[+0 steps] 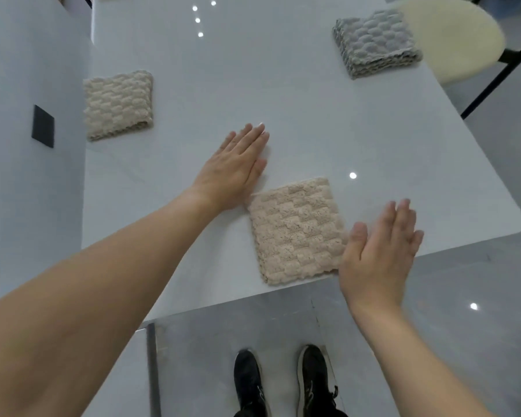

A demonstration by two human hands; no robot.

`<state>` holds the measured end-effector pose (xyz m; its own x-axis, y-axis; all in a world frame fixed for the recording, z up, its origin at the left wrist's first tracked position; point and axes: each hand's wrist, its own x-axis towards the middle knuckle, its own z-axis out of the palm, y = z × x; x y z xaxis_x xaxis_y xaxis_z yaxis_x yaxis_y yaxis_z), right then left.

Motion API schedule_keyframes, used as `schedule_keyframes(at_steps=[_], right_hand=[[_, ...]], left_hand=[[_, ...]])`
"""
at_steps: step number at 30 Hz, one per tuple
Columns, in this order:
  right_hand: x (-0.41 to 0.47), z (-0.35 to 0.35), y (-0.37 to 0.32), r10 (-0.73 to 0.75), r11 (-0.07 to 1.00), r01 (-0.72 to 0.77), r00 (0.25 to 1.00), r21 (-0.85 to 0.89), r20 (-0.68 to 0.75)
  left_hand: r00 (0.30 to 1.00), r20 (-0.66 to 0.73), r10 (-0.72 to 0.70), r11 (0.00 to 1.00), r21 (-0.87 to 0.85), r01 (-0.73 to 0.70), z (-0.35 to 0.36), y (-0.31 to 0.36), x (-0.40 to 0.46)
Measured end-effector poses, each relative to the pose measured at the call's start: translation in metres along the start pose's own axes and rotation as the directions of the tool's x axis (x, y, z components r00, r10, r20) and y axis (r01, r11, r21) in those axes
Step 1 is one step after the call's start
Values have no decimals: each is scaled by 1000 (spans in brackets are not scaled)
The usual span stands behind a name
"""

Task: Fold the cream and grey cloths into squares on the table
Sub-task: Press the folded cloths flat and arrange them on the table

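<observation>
A cream cloth (297, 231), folded into a square, lies near the front edge of the white table (283, 100). My left hand (236, 168) lies flat with straight fingers on the table, just beyond the cloth's far left corner. My right hand (379, 251) is flat with straight fingers against the cloth's right edge and holds nothing. A second folded cream cloth (118, 105) sits at the table's left side. A stack of folded grey cloths (373, 45) sits at the far right.
A round cream stool (463, 46) with black legs stands past the table's right edge. A black square plate (43, 126) is on the wall at left. My black shoes (250, 383) stand on the grey floor below the table's front edge.
</observation>
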<state>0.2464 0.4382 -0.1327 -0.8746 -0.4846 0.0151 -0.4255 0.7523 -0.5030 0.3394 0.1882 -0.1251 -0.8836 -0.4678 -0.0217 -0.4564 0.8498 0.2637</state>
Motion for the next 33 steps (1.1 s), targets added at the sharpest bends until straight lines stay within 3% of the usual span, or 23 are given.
schedule_keyframes(at_steps=[7, 15, 19, 27, 33], right_hand=[[106, -37, -10, -404, 905, 424, 885, -41, 232], [173, -44, -6, -604, 766, 642, 711, 18, 360], [197, -38, -6, -645, 730, 680, 658, 60, 388], [274, -37, 13, -649, 756, 631, 686, 175, 330], [328, -42, 19, -671, 739, 591, 689, 324, 273]], left_hand=[[961, -96, -260, 955, -169, 242, -5, 63, 13], [923, -130, -363, 916, -230, 328, -12, 101, 48], [901, -123, -417, 883, -290, 369, -8, 106, 69], [863, -118, -492, 783, -494, 379, -3, 130, 136], [771, -108, -628, 662, -595, 455, 9, 141, 174]])
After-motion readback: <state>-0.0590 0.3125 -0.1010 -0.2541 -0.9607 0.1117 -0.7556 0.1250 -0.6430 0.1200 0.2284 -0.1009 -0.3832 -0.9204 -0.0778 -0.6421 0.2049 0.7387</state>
